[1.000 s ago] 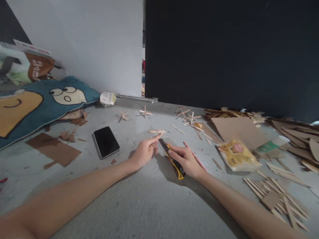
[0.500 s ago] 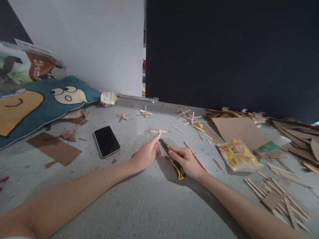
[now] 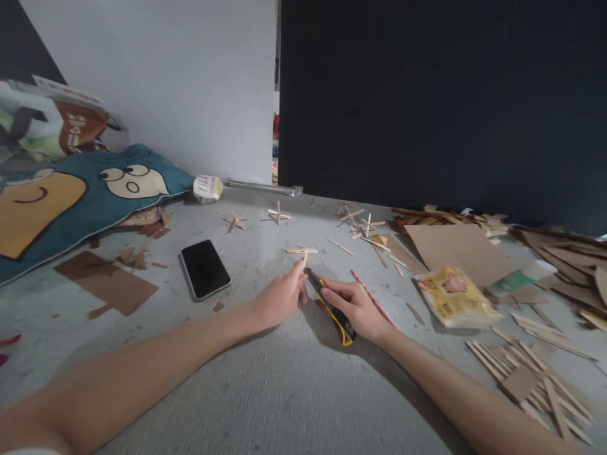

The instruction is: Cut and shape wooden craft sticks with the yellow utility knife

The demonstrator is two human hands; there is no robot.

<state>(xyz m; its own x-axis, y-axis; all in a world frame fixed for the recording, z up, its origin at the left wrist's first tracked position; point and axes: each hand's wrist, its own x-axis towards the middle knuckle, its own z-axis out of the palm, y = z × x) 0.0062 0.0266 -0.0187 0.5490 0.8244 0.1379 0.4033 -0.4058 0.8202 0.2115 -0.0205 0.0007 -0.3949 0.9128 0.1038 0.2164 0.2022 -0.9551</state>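
Note:
Between the fingertips of my left hand (image 3: 279, 297) a thin wooden craft stick (image 3: 305, 258) stands up at a slant. My right hand (image 3: 358, 308) is wrapped round a black and yellow utility knife (image 3: 336, 312), its front end pointing at the left fingertips, close to the stick. Whether the blade touches the wood is too small to tell. Just beyond the hands lie flat sticks (image 3: 294, 251). A red patterned pencil (image 3: 372, 298) rests beside my right hand. Farther back are small crossed-stick pieces (image 3: 279, 213).
A phone (image 3: 205, 269) and brown cardboard (image 3: 109, 282) lie to the left, before a teal pillow (image 3: 118, 183). On the right are a yellow tissue pack (image 3: 453, 297), a green and white tube (image 3: 519, 278) and a stick pile (image 3: 531, 379). A dark panel (image 3: 441, 107) rises behind.
The view has shifted very slightly. Both hands stay almost in place, the left still on the stick and the right still on the utility knife.

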